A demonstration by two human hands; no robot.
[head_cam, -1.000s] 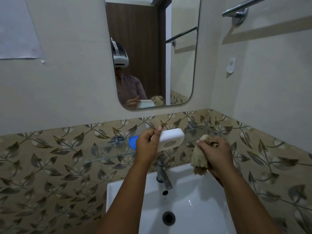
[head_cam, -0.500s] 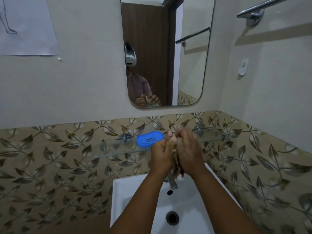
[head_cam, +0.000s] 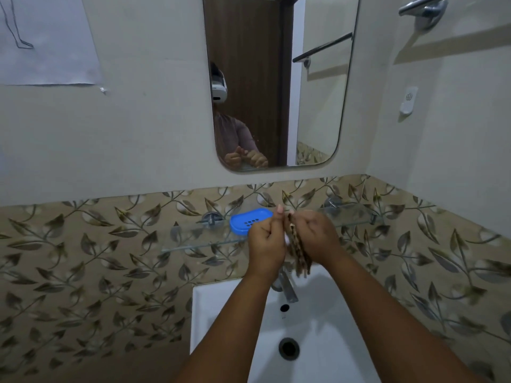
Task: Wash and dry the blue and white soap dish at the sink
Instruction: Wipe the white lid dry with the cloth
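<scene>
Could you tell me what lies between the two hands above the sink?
In the head view, a brown patterned cloth hangs between the left hand and right hand, with a sliver of something white beside it.

Cream walls [head_cam: 143, 128], leaf-patterned tile band [head_cam: 83, 258], rounded mirror [head_cam: 318, 106], chrome towel rail [head_cam: 420, 6], taped paper sheet [head_cam: 49, 45]

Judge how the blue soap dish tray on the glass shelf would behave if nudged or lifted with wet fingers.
The blue tray looks like thin plastic, so probably light and stiff. It lies flat on the smooth glass shelf, so a nudge would likely make it slide, not tip or roll. Its glossy surface may be slippery when wet.
</scene>
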